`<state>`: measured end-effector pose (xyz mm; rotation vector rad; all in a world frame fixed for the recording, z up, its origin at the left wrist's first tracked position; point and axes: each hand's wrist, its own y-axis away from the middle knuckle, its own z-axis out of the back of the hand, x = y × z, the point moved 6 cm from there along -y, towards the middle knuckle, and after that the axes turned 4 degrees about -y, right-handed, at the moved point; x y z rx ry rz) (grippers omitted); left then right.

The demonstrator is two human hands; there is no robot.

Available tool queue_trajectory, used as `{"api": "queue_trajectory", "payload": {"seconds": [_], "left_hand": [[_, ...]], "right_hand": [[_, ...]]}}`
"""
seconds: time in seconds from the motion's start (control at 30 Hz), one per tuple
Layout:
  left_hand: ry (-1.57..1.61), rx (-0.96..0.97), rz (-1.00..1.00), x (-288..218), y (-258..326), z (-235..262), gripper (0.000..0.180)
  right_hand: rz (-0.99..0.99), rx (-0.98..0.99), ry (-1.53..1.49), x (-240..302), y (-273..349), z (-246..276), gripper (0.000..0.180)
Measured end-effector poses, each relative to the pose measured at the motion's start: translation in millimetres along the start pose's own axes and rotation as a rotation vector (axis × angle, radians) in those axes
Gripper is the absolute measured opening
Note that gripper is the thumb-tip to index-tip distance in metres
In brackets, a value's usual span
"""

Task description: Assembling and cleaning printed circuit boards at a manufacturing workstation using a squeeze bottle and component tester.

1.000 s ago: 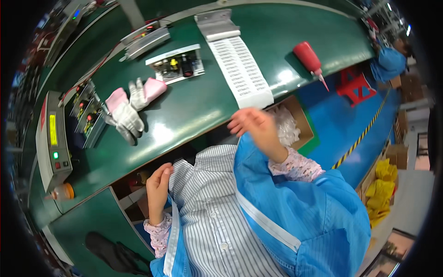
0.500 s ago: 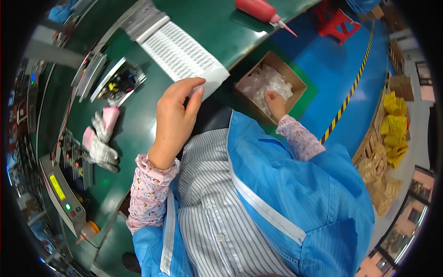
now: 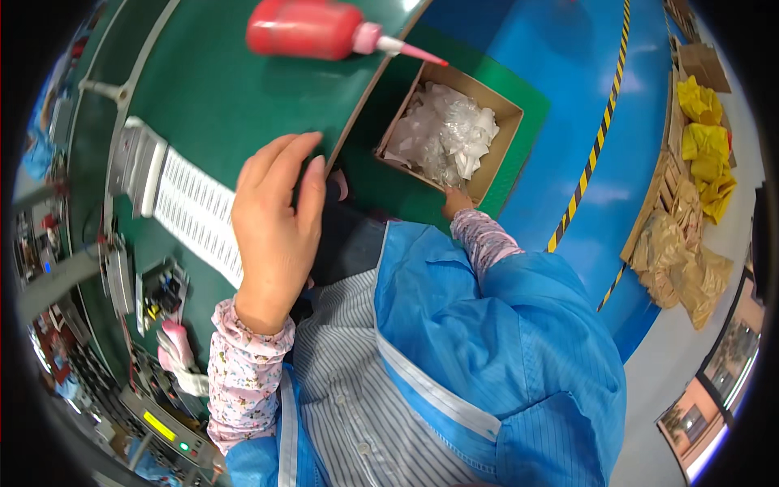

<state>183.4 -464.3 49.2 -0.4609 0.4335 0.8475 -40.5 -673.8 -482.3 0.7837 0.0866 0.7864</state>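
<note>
My left hand [image 3: 280,223] is over the near edge of the green table, with its fingers stretched and the thumb apart; nothing shows in it. It covers the near end of a white strip of printed labels [image 3: 199,207], which runs out from a roll holder [image 3: 139,166]. My right hand [image 3: 457,200] is low at the near wall of an open cardboard box [image 3: 507,134]; its fingers are too small and partly hidden to read. Crumpled clear film and white scraps [image 3: 450,130] fill the box.
A red squeeze bottle [image 3: 304,31] lies on the green table [image 3: 203,89], its nozzle over the edge. Pink and white gloves [image 3: 178,357] and a small open assembly [image 3: 165,294] are at the left. Yellow-black tape [image 3: 596,146] crosses the blue floor.
The view has swung toward the right and the box. My right hand has drawn back from the scraps to the box's near wall. My left thumb and fingers have moved apart.
</note>
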Motion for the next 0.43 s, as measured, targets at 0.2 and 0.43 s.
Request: {"api": "queue_trajectory", "payload": {"seconds": [0.2, 0.43], "left_hand": [[-0.056, -0.076, 0.118, 26.9, -12.7, -13.6, 0.023], [-0.205, -0.021, 0.057, 37.3, -9.6, -18.0, 0.029]], "right_hand": [[-0.005, -0.015, -0.331, -16.4, -19.7, 13.8, 0.041], [-0.510, -0.267, -1.948, -96.0, -118.8, 40.0, 0.051]]}}
